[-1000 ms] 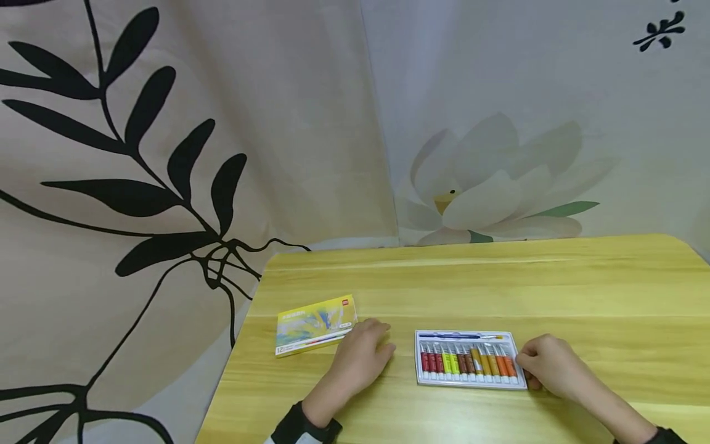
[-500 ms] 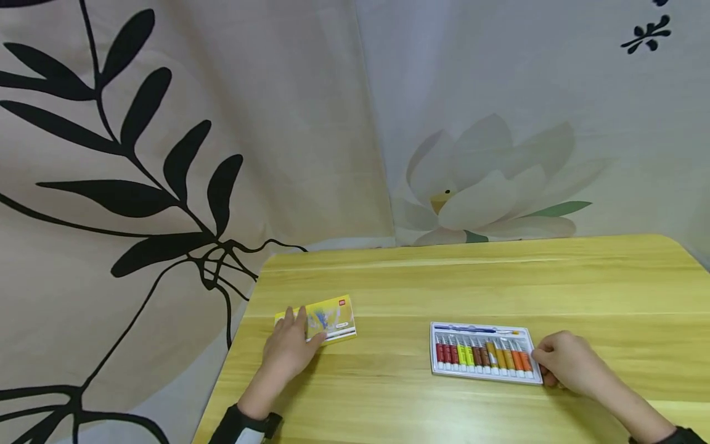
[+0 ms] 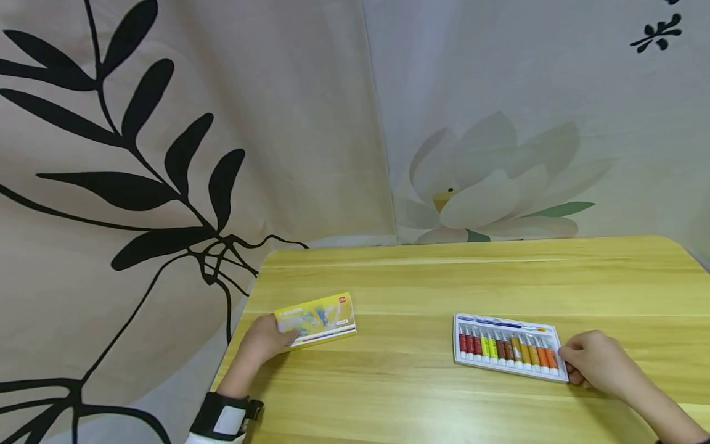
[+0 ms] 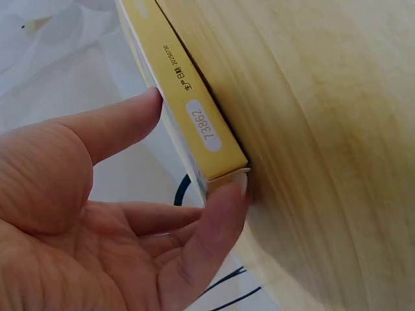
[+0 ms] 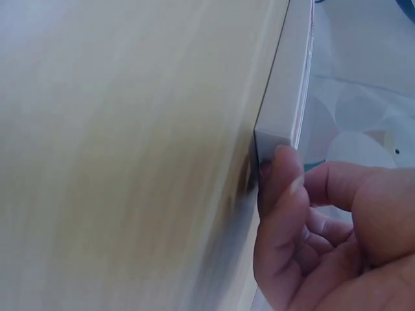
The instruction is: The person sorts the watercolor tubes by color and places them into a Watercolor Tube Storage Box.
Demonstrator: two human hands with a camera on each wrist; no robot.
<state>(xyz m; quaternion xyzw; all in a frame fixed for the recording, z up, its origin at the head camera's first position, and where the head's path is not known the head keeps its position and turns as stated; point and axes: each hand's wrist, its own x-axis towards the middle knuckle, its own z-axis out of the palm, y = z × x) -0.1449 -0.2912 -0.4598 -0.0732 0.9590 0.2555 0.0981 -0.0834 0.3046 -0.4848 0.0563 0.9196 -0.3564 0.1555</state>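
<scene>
A yellow paint box (image 3: pixel 317 317) lies flat near the left edge of the wooden table (image 3: pixel 444 277). My left hand (image 3: pixel 266 338) holds its left end; in the left wrist view the thumb and a finger pinch the box (image 4: pixel 194 110) at its corner. To the right lies a white tray (image 3: pixel 457 339) with a row of coloured paint tubes (image 3: pixel 507 348) and a blue brush (image 3: pixel 499 323). My right hand (image 3: pixel 596 364) grips the tray's right end. In the right wrist view my fingers (image 5: pixel 282 175) curl on the tray (image 5: pixel 285 84) at its corner.
A curtain with black leaves (image 3: pixel 138 185) and a pale flower print (image 3: pixel 488 185) hangs behind and left of the table. The table's left edge runs just beside the box. A black and white wristband (image 3: pixel 222 419) sits on my left wrist.
My left hand moved left from the table's middle to the yellow box and took hold of its end. My right hand slid the tray to the right.
</scene>
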